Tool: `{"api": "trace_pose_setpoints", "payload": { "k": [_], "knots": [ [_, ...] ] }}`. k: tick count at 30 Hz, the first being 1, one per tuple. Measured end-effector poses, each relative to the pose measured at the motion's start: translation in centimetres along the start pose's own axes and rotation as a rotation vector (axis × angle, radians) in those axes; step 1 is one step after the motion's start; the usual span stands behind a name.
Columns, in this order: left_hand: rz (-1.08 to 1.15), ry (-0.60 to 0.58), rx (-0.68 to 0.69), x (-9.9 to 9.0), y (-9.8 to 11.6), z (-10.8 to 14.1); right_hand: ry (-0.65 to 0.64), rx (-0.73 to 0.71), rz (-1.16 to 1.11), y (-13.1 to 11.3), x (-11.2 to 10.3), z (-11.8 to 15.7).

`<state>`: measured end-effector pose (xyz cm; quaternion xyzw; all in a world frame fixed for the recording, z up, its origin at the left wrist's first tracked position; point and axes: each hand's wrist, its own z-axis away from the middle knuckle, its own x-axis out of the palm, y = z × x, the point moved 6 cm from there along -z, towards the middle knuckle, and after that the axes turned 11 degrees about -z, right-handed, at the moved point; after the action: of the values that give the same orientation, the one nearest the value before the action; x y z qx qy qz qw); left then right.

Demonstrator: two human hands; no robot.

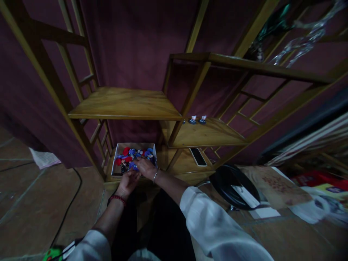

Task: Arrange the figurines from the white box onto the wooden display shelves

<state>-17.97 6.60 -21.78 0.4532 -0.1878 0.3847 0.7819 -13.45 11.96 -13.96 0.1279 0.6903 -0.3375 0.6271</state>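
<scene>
A shallow white box (114, 159) full of small red, blue and black figurines (132, 152) lies on the low shelf in front of me. My right hand (146, 167), with a bracelet at the wrist, reaches over its front edge. Its bent fingers are among the figurines, and what they grip is hidden. Just left of it, my left hand (129, 180), wearing a red bead bracelet, is at the box's near edge, palm partly up. Those fingers look loosely apart, with nothing plainly in them. A blue figurine (133, 166) shows close to both hands.
Small white-and-dark figurines (193, 120) stand on the middle shelf (209, 136) to the right. A phone (198, 157) lies on the lower shelf. Wooden posts (174, 134) divide the compartments. A black round stool (233, 185) stands at right; a cable (72, 203) crosses the floor at left.
</scene>
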Motion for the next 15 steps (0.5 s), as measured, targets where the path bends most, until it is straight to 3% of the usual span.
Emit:
{"api": "trace_pose_setpoints", "payload": {
  "k": [9, 15],
  "knots": [
    [0.032, -0.039, -0.029, -0.1, 0.2, -0.2, -0.101, -0.237, 0.204, -1.4, -0.3, -0.2],
    [0.101, -0.064, -0.027, -0.3, 0.1, -0.9, -0.11, -0.232, 0.211, -1.7, -1.0, -0.3]
  ]
}}
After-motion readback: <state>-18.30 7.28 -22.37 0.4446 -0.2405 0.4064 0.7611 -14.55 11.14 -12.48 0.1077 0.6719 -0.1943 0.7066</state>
